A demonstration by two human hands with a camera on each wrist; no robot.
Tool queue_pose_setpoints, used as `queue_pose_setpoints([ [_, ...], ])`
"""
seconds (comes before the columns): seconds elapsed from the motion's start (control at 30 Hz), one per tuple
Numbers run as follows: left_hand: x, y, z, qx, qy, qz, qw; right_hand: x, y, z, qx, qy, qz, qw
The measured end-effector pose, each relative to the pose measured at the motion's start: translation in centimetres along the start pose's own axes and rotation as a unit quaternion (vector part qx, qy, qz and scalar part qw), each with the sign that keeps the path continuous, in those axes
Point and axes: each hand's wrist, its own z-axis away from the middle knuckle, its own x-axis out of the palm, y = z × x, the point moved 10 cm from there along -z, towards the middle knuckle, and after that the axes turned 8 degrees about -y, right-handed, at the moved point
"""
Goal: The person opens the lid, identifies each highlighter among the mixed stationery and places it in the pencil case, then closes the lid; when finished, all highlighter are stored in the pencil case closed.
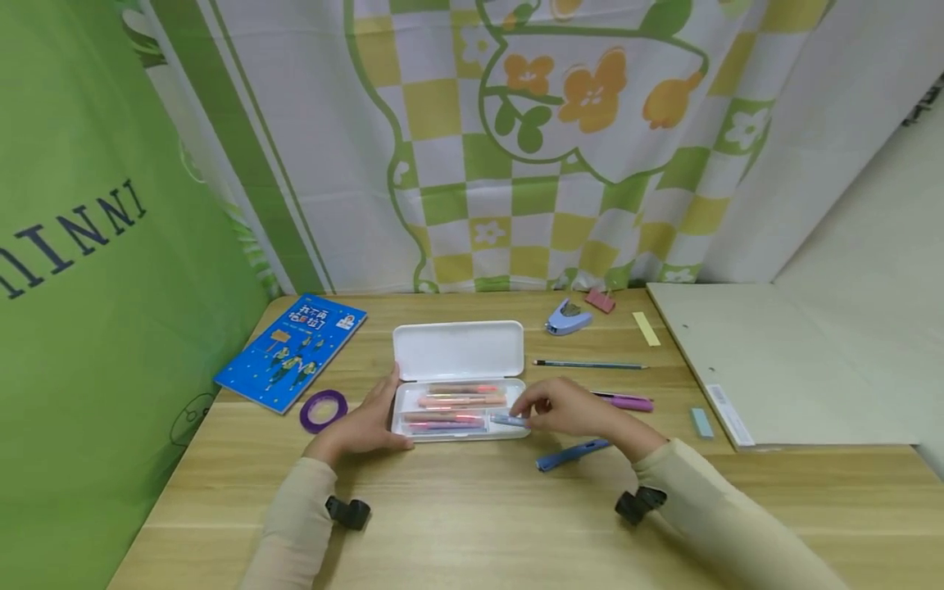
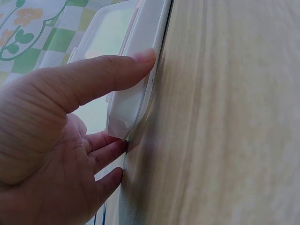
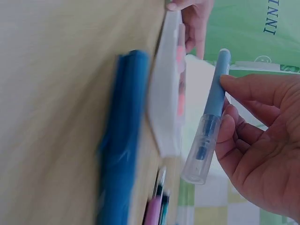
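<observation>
Bright, even, soft light fills all three views, with only faint shadows under the hands on the wooden table (image 1: 472, 508). The head view is sharp but bends outward at its edges. In the right wrist view the dark blue pen (image 3: 119, 140) on the table is blurred; the left wrist view looks hazy and washed out

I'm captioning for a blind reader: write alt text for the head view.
A right hand holds a blue pen over an open white pencil case on a wooden desk, while the left hand steadies the case's left end.
</observation>
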Motion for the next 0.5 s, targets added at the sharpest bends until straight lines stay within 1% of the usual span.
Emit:
queue_pose_setpoints([
  [0.2,0.0,-0.1,0.0,-0.001,0.0,-0.003,1.0,-0.1,-0.8,-4.8,0.004,-0.006,-0.035,0.999],
  [0.33,-0.2,0.1,0.0,0.007,0.002,-0.003,1.0,0.4,-1.3,-7.6,0.004,-0.013,-0.029,1.0],
  [0.5,-0.2,0.3,0.1,0.008,0.0,-0.003,1.0,1.4,-1.2,-10.1,0.019,-0.025,-0.008,0.999],
])
